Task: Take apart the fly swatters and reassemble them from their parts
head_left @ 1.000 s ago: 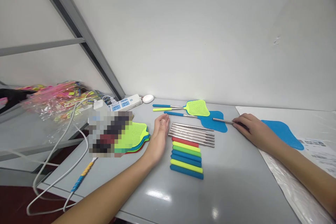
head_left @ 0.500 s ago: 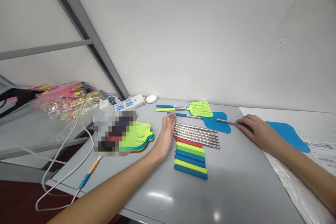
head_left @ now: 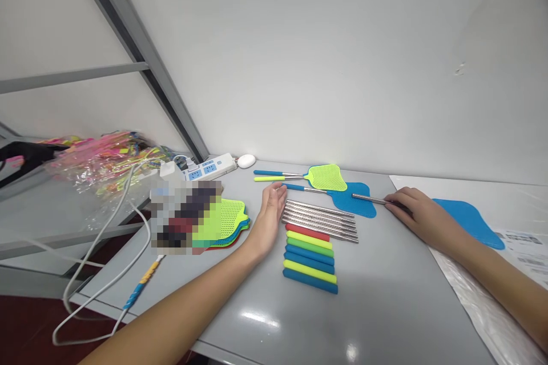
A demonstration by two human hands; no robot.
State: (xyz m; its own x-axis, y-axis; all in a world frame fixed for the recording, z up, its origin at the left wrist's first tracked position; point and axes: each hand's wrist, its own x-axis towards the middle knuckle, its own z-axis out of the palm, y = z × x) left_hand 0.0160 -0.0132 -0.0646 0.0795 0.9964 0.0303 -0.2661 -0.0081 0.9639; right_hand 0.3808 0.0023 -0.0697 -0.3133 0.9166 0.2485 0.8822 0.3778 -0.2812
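My left hand (head_left: 270,214) is upright on its edge, fingers stretched out, at the left ends of a row of shiny metal rods (head_left: 321,220). Colored handle sleeves (head_left: 310,265) in red, yellow, green and blue lie in a row in front of the rods. My right hand (head_left: 409,211) is closed around one end of a single metal rod (head_left: 367,199), whose free end points left over a blue swatter head (head_left: 355,201). Behind my right forearm lies another blue swatter head (head_left: 468,222); whether it joins the held rod is hidden.
Finished-looking swatters, one with a yellow-green head (head_left: 327,177), lie at the back. Stacked swatter heads (head_left: 233,219) sit left, beside a pixelated patch. A power strip (head_left: 209,166), white mouse-like object (head_left: 246,161), white cable (head_left: 145,239) and plastic sheet (head_left: 466,291) are around.
The view has shifted very slightly. Both hands, the held rod and the laid-out pieces stay in place.
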